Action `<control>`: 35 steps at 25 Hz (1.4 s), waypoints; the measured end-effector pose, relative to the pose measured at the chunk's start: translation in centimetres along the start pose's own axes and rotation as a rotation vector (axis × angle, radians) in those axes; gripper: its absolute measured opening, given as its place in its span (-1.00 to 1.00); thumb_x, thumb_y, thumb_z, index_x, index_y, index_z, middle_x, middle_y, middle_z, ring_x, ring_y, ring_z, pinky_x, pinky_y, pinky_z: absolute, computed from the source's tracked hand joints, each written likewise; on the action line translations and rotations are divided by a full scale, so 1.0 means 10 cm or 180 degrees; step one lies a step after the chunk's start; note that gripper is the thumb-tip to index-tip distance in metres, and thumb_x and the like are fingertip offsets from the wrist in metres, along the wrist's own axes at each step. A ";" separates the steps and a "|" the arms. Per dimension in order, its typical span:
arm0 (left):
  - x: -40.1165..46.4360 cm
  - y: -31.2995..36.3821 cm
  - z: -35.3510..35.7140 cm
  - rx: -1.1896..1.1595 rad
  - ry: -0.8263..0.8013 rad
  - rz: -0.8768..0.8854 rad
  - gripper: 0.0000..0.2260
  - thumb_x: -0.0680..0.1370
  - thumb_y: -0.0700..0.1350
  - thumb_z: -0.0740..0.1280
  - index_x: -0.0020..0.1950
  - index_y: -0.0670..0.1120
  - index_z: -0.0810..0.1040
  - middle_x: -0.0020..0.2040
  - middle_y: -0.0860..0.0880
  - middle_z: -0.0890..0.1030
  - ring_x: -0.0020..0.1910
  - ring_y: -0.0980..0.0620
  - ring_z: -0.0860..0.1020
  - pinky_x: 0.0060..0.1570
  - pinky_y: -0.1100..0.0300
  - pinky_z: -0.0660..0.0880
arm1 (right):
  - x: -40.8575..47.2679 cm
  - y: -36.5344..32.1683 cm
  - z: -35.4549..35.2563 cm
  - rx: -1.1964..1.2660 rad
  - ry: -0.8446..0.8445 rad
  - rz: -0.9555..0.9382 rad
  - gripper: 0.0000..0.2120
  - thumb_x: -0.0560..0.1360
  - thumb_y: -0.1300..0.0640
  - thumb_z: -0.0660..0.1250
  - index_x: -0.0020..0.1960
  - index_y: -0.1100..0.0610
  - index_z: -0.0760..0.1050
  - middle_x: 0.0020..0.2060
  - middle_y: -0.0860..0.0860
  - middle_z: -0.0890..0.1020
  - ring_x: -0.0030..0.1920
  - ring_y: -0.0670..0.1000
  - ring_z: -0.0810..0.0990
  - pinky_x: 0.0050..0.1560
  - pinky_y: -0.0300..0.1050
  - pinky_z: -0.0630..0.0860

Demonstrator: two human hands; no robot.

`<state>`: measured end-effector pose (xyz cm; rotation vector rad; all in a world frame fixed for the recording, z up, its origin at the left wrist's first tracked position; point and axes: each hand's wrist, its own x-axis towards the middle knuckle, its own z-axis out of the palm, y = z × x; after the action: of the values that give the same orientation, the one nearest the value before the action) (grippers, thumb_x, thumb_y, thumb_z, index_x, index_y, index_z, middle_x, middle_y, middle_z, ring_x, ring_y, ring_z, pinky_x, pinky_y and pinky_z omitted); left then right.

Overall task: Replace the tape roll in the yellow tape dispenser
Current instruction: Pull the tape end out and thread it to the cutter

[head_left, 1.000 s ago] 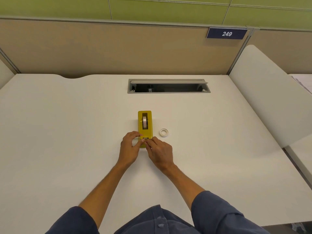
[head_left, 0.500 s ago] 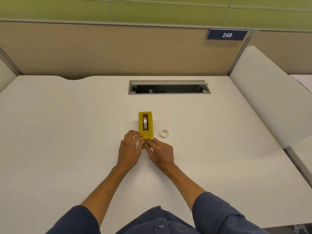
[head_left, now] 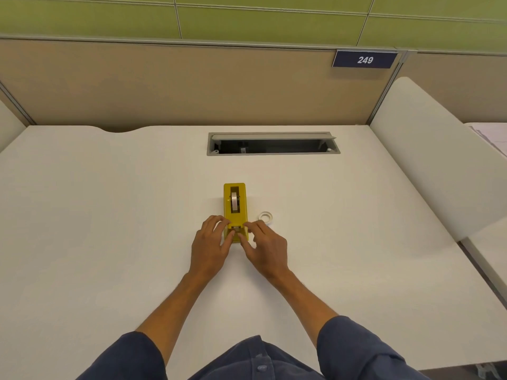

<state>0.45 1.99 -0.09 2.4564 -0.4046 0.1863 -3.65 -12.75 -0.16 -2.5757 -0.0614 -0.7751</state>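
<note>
Your left hand (head_left: 210, 246) and right hand (head_left: 267, 249) pinch the near end of the dispenser (head_left: 235, 211) at the counter's (head_left: 109, 215) centre. A roll (head_left: 234, 202) sits inside; a spare roll (head_left: 265, 216) lies at its 3 o'clock.

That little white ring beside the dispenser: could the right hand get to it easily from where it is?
Probably yes. The ring lies flat on the desk just beyond the right hand, apart from the dispenser, with nothing between them.
</note>
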 end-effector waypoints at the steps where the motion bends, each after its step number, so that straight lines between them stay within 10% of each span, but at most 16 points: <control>1: 0.00 0.00 0.00 0.0008 -0.0009 0.0001 -0.68 0.53 -0.03 0.33 0.23 -0.13 0.53 0.28 -0.16 0.54 0.25 -0.13 0.50 0.14 0.00 0.50 | 0.02 0.02 0.00 -0.0015 -0.0107 0.0131 -0.72 0.49 -0.06 0.41 0.11 0.08 0.60 -0.03 -0.03 0.69 -0.25 -0.03 0.67 -0.42 -0.22 0.52; 17: -0.01 0.02 -0.01 -0.0459 0.0102 -0.0203 -0.70 0.50 -0.05 0.38 0.19 -0.13 0.56 0.22 -0.15 0.57 0.21 -0.11 0.51 0.10 0.03 0.50 | 0.28 0.09 -0.02 0.0410 -0.1181 0.0782 -0.69 0.48 -0.16 0.35 0.09 0.01 0.61 0.03 -0.09 0.64 -0.14 -0.09 0.61 -0.15 -0.08 0.59; 25: 0.01 0.00 -0.02 -0.0460 0.0098 -0.0233 -0.72 0.50 -0.01 0.38 0.16 -0.08 0.58 0.19 -0.10 0.57 0.19 -0.06 0.50 0.00 0.14 0.46 | 0.46 -0.03 0.02 0.1836 -0.1223 0.2255 -0.76 0.47 -0.05 0.40 -0.12 0.11 0.70 -0.16 0.03 0.71 -0.08 0.02 0.63 -0.04 -0.03 0.51; 35: 0.01 -0.02 0.00 -0.0518 0.0072 -0.0256 -0.71 0.50 -0.01 0.38 0.18 -0.08 0.57 0.22 -0.11 0.56 0.22 -0.07 0.49 0.07 0.07 0.49 | 0.55 -0.06 0.09 0.2501 -0.1218 0.2983 -0.79 0.43 0.04 0.47 -0.11 0.19 0.71 -0.17 0.10 0.71 -0.20 -0.10 0.57 -0.27 -0.26 0.42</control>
<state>0.63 2.06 -0.17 2.3035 -0.2985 0.1413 1.32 -12.30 2.29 -1.6555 0.5639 0.1082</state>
